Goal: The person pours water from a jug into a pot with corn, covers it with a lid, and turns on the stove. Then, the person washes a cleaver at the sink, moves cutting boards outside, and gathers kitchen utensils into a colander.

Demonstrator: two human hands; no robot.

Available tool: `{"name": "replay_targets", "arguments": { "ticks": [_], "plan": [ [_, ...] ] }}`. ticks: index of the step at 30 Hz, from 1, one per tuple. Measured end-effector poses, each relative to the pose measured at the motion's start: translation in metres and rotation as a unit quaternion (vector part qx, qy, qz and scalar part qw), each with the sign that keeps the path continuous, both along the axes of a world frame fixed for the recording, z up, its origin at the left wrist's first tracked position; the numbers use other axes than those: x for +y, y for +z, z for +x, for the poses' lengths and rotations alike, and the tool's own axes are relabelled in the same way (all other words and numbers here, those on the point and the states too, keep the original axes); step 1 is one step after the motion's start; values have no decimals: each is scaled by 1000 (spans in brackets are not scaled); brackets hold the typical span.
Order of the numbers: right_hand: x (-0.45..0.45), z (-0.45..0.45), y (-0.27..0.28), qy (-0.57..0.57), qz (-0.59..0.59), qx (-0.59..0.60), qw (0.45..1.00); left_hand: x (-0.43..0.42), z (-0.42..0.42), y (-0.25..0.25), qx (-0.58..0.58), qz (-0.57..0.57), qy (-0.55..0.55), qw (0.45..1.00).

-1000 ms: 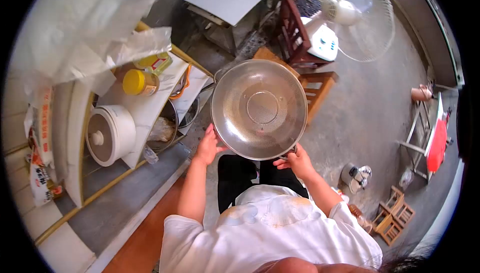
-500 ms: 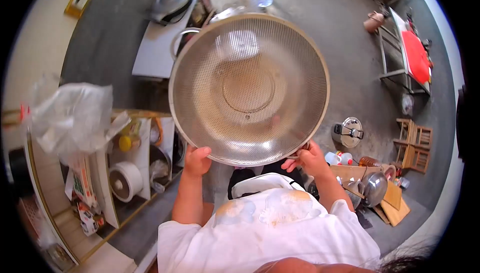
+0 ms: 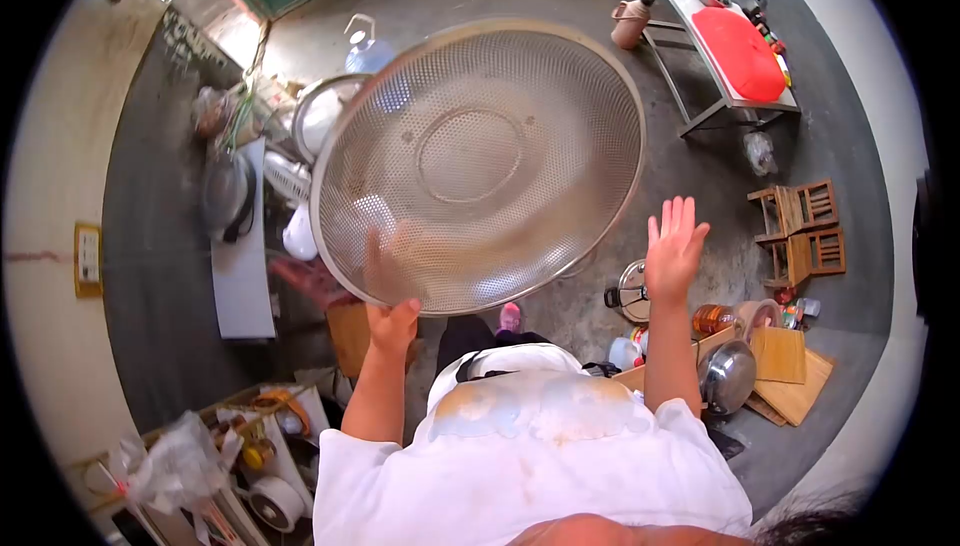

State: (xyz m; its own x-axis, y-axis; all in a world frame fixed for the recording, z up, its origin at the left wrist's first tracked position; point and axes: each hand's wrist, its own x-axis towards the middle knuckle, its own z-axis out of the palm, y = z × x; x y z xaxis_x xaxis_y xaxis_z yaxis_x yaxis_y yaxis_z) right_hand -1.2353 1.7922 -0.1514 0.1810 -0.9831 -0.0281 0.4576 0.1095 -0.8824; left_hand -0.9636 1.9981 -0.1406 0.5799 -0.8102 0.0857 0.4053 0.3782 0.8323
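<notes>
A large round perforated metal basin (image 3: 470, 236) is held up in front of my chest, tilted so that its inside faces me. My left hand (image 3: 393, 321) grips its lower left rim, thumb over the edge, with the fingers showing faintly through the mesh behind it. My right hand (image 3: 676, 246) is raised to the right of the basin, apart from it, palm up with fingers stretched out and nothing in it. Below that hand, a lidded metal pot (image 3: 629, 292) stands on the floor, partly hidden.
At the upper right is a metal-legged table with a red cover (image 3: 740, 54), beside a pinkish jug (image 3: 629, 24). Small wooden chairs (image 3: 800, 231) and cutting boards (image 3: 800, 386) are at right. Left are a white tabletop (image 3: 240, 286) and a shelf holding a rice cooker (image 3: 275, 502).
My right hand has let go of the basin's rim and moved right, its fingers now spread. The basin stays in my left hand, tilted differently. The view has turned toward the right side of the room.
</notes>
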Motion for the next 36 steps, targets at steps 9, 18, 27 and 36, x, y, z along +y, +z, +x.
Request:
{"name": "replay_targets", "arguments": {
  "ticks": [9, 18, 27, 36],
  "plan": [
    [-138, 92, 16, 136, -52, -96, 985, -164, 64, -5, -200, 10, -108, 974],
    [-268, 79, 7, -59, -5, -76, 995, -405, 126, -42, 97, 125, -271, 950],
    [-399, 40, -51, -166, 105, 122, 973, -594, 138, -92, 263, 275, -180, 907],
    [-631, 112, -84, -20, 23, 233, 972, -738, 196, -104, 267, 278, -86, 919]
  ]
}}
